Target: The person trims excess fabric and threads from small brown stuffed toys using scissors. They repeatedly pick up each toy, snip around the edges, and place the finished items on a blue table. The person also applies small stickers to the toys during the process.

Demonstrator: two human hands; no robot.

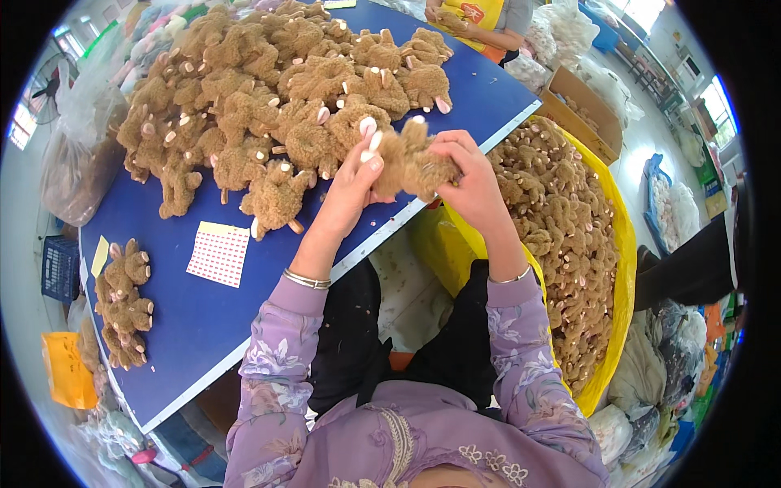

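Observation:
Over the right edge of the blue table, both my hands grip a brown plush toy with pink-lined ears. My left hand pinches its ear end, thumb pressed against it. My right hand is closed round its other end, and some of the fingers are hidden. Just beyond my left hand spreads a big heap of the same plush toys, covering the far part of the blue table. To the right of my right forearm, a yellow bag stands filled with many more of these toys.
A sheet of small red labels lies on the table, with a few plush toys lined up at the left edge. Clear plastic sacks hang there. Across the table, another person in a yellow apron handles something brown. A cardboard box stands behind the yellow bag.

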